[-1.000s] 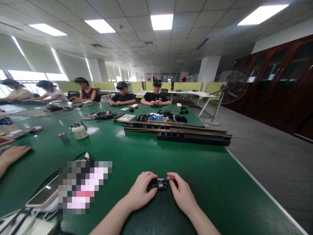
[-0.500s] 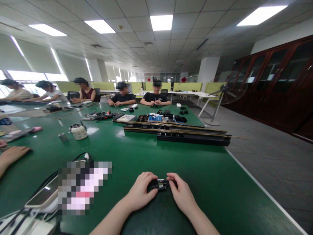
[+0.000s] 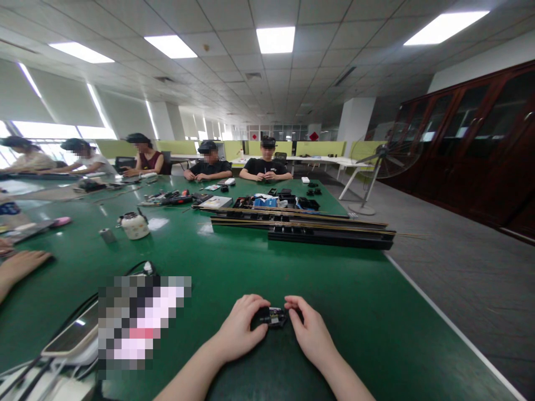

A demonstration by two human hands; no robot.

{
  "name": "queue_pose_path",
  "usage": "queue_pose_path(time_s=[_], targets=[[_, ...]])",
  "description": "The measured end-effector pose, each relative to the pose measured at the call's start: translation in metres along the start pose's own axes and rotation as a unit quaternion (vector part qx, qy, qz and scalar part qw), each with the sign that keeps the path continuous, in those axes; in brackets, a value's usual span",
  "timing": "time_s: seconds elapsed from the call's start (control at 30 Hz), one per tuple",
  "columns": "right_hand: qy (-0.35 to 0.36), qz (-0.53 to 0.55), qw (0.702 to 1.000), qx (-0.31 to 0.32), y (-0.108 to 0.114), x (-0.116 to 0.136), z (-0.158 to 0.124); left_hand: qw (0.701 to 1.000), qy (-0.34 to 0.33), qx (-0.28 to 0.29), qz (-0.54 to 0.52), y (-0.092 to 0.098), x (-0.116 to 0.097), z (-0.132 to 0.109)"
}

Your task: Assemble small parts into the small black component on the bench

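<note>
One green table (image 3: 351, 289), one black device (image 3: 276, 317), left hand (image 3: 242, 324) gripping it, right hand (image 3: 311, 328) unclenched beside it

1. No word, brand or number is readable.
2. Pale lettering on the black shirt (image 3: 272, 168) worn across the bench (image 3: 234, 267): too small to make out.
3. Red diamond-shaped sign (image 3: 314, 136) in the far background: any characters are blurred.
4. Dark-blue print on the pale packet (image 3: 19, 219), left edge: illegible.

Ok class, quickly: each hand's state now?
Left hand: curled around one end of the black device; grip cannot be told.
Right hand: open beside it, contact unclear.
</note>
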State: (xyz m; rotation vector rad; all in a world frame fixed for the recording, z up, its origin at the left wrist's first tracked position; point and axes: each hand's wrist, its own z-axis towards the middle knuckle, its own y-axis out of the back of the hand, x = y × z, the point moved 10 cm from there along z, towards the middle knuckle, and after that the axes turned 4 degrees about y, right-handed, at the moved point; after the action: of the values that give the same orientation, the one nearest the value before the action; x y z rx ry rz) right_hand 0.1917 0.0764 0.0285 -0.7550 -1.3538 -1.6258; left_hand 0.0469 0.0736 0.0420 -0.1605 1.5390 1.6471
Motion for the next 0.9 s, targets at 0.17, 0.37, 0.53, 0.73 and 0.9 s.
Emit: queue_pose_path(time_s=[0.17, 0.37, 0.53, 0.73, 0.9], targets=[[-0.002, 0.003, 1.0, -0.004, 0.0004, -0.0014, -0.0002, 1.0, 0.007, -0.001, 0.003, 0.0026, -0.0043, 0.0008], [-0.002, -0.004, 1.0, 0.003, -0.0012, -0.001, -0.0001, 1.0, 0.009, -0.003, 0.007, 0.0033, -0.0047, 0.0005], [0.001, 0.001, 1.0, 0.002, -0.0014, -0.0007, 0.0002, 1.0, 0.007, 0.004, -0.002, 0.002, -0.0033, 0.0005], [0.001, 0.004, 1.0, 0.002, -0.0023, -0.0004, -0.0003, 1.0, 0.005, 0.004, -0.001, 0.0016, -0.0018, -0.0004], [-0.003, -0.007, 1.0, 0.009, -0.0032, -0.0007, -0.0006, 1.0, 0.003, 0.003, 0.0, -0.0002, 0.0019, -0.001]])
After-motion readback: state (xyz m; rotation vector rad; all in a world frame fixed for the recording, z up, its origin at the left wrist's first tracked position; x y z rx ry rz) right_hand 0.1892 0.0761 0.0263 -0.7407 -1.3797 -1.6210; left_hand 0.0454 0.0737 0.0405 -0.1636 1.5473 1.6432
